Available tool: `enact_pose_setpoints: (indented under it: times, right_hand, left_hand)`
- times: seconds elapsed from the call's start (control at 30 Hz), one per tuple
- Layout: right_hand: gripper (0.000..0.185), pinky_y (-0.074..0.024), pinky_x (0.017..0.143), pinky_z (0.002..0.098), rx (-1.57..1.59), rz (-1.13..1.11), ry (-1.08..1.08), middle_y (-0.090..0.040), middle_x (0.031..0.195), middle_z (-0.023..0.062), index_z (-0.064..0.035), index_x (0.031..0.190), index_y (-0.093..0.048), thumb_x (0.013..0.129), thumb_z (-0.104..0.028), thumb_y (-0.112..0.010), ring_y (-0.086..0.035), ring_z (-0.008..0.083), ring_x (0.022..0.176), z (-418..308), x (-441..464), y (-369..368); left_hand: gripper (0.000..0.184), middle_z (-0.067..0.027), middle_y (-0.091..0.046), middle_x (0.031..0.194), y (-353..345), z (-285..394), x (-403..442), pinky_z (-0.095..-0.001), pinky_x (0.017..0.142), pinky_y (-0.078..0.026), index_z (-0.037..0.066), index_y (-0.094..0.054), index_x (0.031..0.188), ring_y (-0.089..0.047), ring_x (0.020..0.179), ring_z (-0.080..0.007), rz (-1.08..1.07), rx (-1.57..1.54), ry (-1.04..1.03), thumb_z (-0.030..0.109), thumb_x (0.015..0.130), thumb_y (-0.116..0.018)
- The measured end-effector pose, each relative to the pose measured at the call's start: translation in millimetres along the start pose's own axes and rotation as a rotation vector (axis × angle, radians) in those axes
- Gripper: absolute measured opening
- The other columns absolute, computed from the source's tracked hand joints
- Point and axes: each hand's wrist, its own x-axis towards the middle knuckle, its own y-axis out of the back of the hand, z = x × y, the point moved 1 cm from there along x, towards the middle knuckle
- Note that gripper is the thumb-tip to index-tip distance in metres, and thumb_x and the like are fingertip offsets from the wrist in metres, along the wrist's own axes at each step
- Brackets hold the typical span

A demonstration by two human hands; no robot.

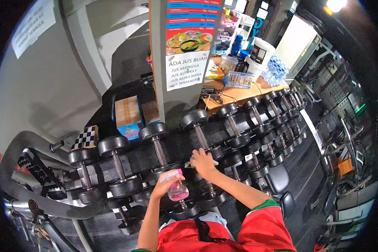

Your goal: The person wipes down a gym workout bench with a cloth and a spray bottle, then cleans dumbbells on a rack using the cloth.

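My left hand [163, 185] is wrapped round the neck of a clear spray bottle [179, 192] with a pink top and some pink liquid in it. The bottle is upright in front of the dumbbell rack. My right hand [203, 164] reaches forward, fingers bent over a light-coloured cloth [189, 165], of which only small edges show. It lies close to the near head of a black dumbbell [200, 136] on the upper tier. Left of that stands another dumbbell [159, 149] with a bare metal handle.
More dumbbells [118, 166] line both tiers. A checkered board [85, 137] and a cardboard box [128, 111] sit behind the rack. A wooden desk [222, 95] holds cables, tubs and bottled water [276, 69]. A padded machine frame [46, 145] stands at the left.
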Motion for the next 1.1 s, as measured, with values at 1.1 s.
enact_pose_setpoints:
  times: [1.1]
  right_hand:
    - [0.031,-0.0333,0.1,0.034,1.721,0.761,-1.114,-0.043,0.12,0.0145,0.0037,0.122,-0.04,0.095,-0.011,-0.047,-0.046,0.0273,0.112,-69.4,-41.0,-115.2]
  left_hand:
    - [0.034,-0.0091,-0.061,0.085,-18.5,2.8,56.2,-0.0275,0.062,-0.047,0.003,-0.059,0.087,-0.058,0.068,-0.0162,-0.061,0.014,0.299,0.037,0.09,-0.061]
